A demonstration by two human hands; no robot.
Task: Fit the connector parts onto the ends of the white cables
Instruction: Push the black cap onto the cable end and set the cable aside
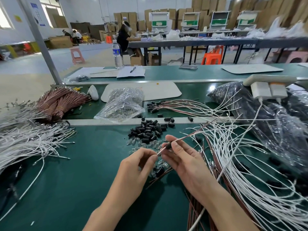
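The work surface is a dark green bench mat (83,189), divided by a pale metal rail (103,122) from a second green strip behind it. Both hands are close together over the middle of the mat. The left hand (141,162) pinches the bare end of a white cable (181,139) between thumb and fingertips. The right hand (183,157) grips a black connector part (169,145) that sits on the same cable, which runs up and to the right from there.

Just behind the hands lies a heap of black connector parts (148,130), and in front of it are small clear glass bulbs (143,144). To the right, many loose white cables (241,155) spread over the mat, mixed with thin brown wires (193,212). To the left is a thick bunch of white cables with metal tips (25,139), and behind it are tied bundles of brown wire (61,102). On the rear strip stand a clear plastic bag (121,104), some cables with black parts on them (155,106), dark plastic bags (250,104) and a power strip with white chargers (268,88).

The next bench carries a water bottle (117,54) and a pen (132,69) on paper. The room is a large workshop with a pale floor, stacked cardboard boxes (208,7) along the far wall, an orange stool (211,58), a pink stool (76,55), and a seated person (123,37) at a long table.
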